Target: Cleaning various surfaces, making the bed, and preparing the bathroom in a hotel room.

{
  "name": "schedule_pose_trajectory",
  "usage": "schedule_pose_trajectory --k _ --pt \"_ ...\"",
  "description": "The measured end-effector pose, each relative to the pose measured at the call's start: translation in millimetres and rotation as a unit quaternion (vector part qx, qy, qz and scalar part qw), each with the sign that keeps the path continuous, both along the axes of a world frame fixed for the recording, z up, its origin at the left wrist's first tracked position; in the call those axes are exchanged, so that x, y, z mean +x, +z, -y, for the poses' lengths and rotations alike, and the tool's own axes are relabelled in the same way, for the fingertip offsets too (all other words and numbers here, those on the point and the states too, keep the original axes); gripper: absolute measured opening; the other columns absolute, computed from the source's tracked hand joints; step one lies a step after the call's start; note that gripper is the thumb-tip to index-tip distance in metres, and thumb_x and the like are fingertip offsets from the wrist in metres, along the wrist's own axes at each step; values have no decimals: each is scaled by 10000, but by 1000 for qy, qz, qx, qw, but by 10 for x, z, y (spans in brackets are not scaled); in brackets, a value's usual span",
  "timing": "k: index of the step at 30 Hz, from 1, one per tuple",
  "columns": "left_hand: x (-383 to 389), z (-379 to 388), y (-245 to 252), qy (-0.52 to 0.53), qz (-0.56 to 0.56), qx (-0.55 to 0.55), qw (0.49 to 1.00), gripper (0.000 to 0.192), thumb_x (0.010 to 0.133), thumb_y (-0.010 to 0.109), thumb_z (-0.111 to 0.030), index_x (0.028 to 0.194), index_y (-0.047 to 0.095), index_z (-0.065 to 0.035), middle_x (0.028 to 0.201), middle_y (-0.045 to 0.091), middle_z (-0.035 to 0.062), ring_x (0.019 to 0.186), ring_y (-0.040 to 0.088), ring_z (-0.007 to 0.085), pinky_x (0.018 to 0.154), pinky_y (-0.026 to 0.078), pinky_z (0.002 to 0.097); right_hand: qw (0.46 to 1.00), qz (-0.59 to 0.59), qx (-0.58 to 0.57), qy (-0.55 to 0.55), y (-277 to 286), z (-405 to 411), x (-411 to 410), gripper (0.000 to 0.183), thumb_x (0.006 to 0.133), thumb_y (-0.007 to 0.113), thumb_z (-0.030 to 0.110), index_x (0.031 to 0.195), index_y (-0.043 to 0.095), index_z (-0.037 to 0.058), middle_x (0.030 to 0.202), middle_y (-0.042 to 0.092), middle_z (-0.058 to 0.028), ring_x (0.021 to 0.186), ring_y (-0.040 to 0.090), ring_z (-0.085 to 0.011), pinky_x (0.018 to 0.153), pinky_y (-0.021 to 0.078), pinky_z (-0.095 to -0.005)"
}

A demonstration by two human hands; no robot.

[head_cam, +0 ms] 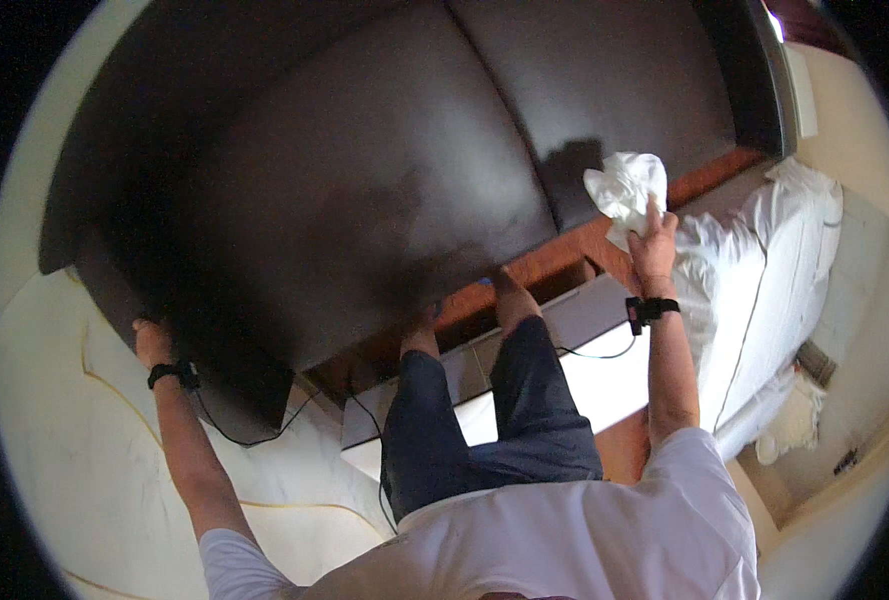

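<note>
A broad dark brown leather-look upholstered piece of furniture (384,150) spreads in front of me, with a seam dividing two padded panels. My left hand (153,343) is at its outer left edge, knuckles curled over the dark side; most fingers are hidden or in shadow. On the right, my right hand (654,244) holds a crumpled white cloth or tissue (628,187) just above the lower edge of the right panel. Whether the cloth touches the surface, I cannot tell. Each wrist wears a black strap with a small device and a thin cable.
Reddish-brown wooden trim (575,244) runs along the lower edge. Close to my legs is a low pale unit (602,375) with grey front panels. White sheeting (759,277) covers something at the right. Marble-look flooring (91,450) with gold lines lies at the left. Cables (249,442) hang near my legs.
</note>
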State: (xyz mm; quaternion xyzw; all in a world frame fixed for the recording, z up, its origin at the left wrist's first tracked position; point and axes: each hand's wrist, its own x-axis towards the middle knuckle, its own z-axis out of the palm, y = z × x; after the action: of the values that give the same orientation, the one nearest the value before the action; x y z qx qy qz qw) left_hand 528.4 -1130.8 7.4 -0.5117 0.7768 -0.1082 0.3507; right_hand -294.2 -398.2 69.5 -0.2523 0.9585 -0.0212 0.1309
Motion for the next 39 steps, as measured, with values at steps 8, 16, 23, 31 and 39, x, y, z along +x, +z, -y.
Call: schedule_pose_trajectory --k 8,16,23,31,39 --pt "-2459 -1415 641 -103 -157 90 978 239 950 652 -231 999 657 3 922 654 219 879 645 382 719 531 485 991 65 -60 105 -87 993 -968 759 805 833 169 1476 480 146 1250 496 -223 1025 625 -419 871 569 -475" --pt "-4759 -3007 969 162 -299 109 934 312 862 759 -270 1006 627 -27 934 707 225 887 695 401 755 547 477 966 -88 -107 220 582 1741 -2917 642 847 794 240 1439 546 207 1160 516 -195 922 645 -364 785 589 -431" --pt "-6057 -3422 241 240 -301 133 913 590 862 773 -326 1248 514 38 1077 703 247 1021 695 384 835 578 440 849 -243 -243 401 1327 3807 -3365 637 822 787 234 1421 572 265 1176 555 -191 1024 625 -359 782 570 -450" --pt "-7532 -3181 -586 304 -243 203 898 1039 828 795 -483 1493 198 47 1217 662 258 1087 686 363 917 573 422 764 -224 -244 553 925 6439 -1956 269 951 551 203 1149 711 115 1440 521 -133 1248 520 -352 946 478 -501" --pt "-7270 -3189 -1355 360 -201 222 884 1130 799 812 -508 1506 129 48 1299 617 268 1134 669 363 939 577 431 796 -278 -228 486 711 5641 -3533 399 869 632 132 1266 665 154 1423 545 -90 1137 587 -337 956 497 -487"
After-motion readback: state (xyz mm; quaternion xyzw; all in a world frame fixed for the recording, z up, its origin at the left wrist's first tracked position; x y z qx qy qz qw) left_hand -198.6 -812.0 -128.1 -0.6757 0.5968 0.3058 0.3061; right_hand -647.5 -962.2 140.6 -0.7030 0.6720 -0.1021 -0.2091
